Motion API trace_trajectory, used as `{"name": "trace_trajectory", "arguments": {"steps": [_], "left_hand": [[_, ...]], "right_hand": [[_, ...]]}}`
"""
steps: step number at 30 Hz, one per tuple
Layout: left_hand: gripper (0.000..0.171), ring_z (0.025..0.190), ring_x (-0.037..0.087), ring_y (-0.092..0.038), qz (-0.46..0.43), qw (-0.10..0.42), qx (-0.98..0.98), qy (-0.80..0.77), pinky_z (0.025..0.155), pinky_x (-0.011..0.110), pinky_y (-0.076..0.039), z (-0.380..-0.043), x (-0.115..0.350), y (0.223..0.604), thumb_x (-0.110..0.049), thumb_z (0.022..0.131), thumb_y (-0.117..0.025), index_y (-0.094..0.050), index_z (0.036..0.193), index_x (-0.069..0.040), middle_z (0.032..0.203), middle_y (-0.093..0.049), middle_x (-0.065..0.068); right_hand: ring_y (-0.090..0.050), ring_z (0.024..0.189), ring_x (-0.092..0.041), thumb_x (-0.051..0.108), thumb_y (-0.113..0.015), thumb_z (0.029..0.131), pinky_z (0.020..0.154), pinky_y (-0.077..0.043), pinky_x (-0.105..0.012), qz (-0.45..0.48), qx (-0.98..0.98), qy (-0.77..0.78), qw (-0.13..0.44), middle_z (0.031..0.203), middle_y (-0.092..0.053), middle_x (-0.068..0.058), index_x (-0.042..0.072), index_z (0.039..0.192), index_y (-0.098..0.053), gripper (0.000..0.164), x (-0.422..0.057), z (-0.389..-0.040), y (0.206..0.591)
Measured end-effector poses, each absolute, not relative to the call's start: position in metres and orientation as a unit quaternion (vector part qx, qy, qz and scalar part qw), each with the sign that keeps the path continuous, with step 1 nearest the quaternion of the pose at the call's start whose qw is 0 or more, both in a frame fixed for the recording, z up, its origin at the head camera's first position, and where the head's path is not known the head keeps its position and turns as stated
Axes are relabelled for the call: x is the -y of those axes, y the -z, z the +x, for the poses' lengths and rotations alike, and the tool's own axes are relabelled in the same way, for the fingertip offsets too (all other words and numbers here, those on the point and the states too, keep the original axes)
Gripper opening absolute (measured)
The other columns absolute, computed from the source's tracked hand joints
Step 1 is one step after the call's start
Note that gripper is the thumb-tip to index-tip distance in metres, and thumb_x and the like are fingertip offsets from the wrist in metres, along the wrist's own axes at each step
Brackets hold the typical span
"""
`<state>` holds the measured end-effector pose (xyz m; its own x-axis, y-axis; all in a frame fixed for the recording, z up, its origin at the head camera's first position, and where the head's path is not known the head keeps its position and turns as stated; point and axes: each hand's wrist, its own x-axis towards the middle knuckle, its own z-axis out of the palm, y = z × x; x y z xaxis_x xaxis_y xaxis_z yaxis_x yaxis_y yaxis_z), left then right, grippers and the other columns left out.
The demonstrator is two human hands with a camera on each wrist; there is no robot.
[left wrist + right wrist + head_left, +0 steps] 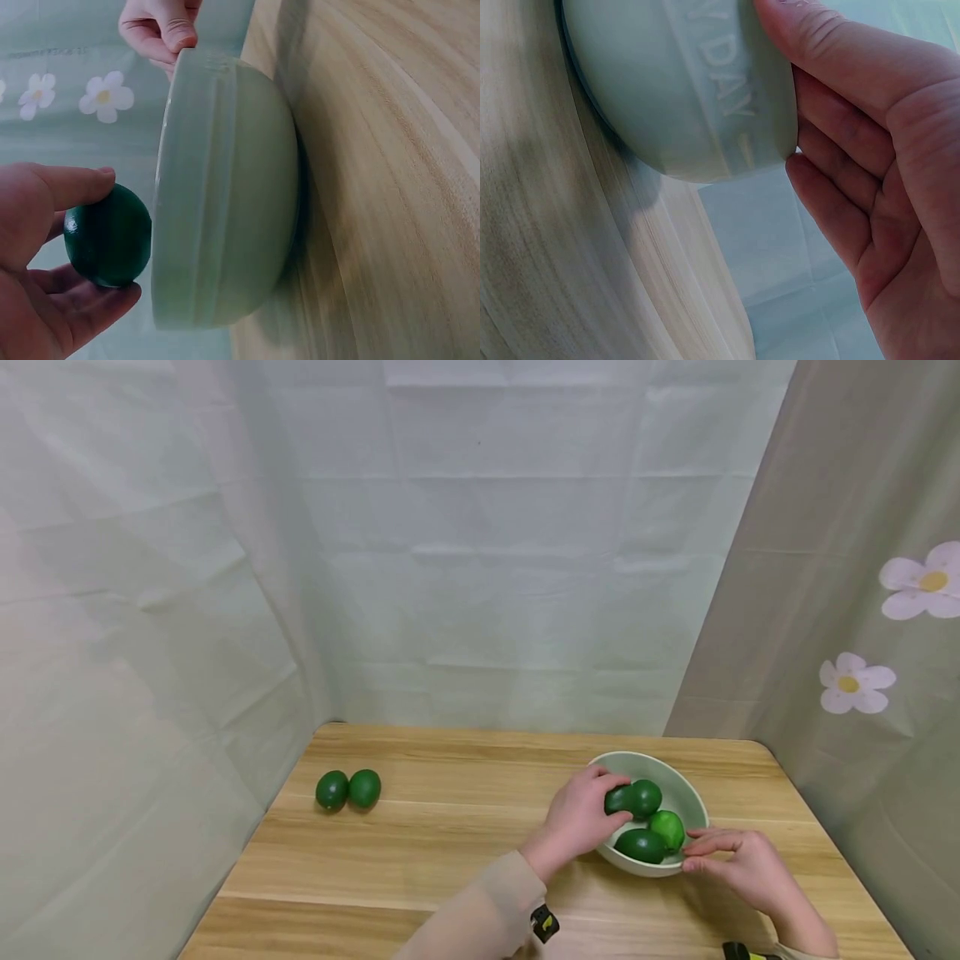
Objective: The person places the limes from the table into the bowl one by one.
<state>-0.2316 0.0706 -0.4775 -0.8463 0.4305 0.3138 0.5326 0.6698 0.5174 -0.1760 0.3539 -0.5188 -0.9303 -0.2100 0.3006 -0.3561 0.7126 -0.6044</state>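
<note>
My left hand (pixel 581 810) pinches a dark green avocado (pixel 109 236) between thumb and fingers at the bowl's left rim. The pale green bowl (pixel 693 802) stands on the right part of the table. Inside it, a second avocado (pixel 647 797) lies beside the held one, a third avocado (pixel 640 846) lies near the front, and a brighter green lime (pixel 667 828) sits between them. On the opposite side, my right hand (pixel 742 864) grips the bowl's rim, thumb and fingers on the wall with raised lettering (pixel 727 75).
Two more dark green avocados, a left one (pixel 332 790) and a right one (pixel 365 788), lie side by side at the table's far left. The wooden table (pixel 465 810) is bordered by hanging pale cloth (pixel 510 610), with printed white flowers on the right.
</note>
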Motion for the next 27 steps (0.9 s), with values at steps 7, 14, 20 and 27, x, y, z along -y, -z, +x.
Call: {"name": "trace_trajectory", "arguments": {"steps": [7,14,20,27], "left_hand": [[0.046,0.103,0.008,-0.064,-0.258,0.077,0.927,0.260,0.084,0.021,-0.054,-0.234,-0.080,0.482,-0.033,0.091,-0.088,-0.076,0.135,-0.026,0.123,-0.066,-0.001],[0.048,0.101,0.008,-0.065,-0.257,0.067,0.938,0.223,0.083,0.022,-0.055,-0.234,-0.085,0.484,-0.035,0.092,-0.087,-0.075,0.137,-0.027,0.123,-0.068,0.000],[0.047,0.098,0.008,-0.066,-0.262,0.071,0.940,0.205,0.079,0.023,-0.055,-0.232,-0.088,0.488,-0.036,0.091,-0.086,-0.075,0.136,-0.026,0.122,-0.069,0.000],[0.042,0.095,0.008,-0.064,-0.262,0.063,0.953,0.139,0.072,0.025,-0.054,-0.233,-0.094,0.491,-0.036,0.091,-0.085,-0.077,0.132,-0.028,0.111,-0.071,-0.003]], "right_hand": [[-0.070,0.104,0.001,0.023,-0.098,0.075,0.091,-0.035,0.000,0.153,0.921,-0.344,0.102,0.103,-0.082,0.000,0.030,0.084,-0.086,0.016,-0.356,-0.178,0.519],[-0.070,0.104,0.002,0.022,-0.098,0.076,0.091,-0.036,0.000,0.154,0.918,-0.353,0.097,0.103,-0.082,-0.002,0.028,0.084,-0.087,0.015,-0.354,-0.177,0.518],[-0.071,0.103,0.000,0.021,-0.098,0.075,0.091,-0.036,0.000,0.158,0.917,-0.352,0.103,0.103,-0.082,-0.003,0.028,0.083,-0.087,0.016,-0.354,-0.176,0.517],[-0.070,0.104,0.000,0.022,-0.098,0.075,0.091,-0.036,0.000,0.157,0.918,-0.350,0.102,0.103,-0.082,-0.002,0.028,0.084,-0.087,0.015,-0.355,-0.177,0.518]]}}
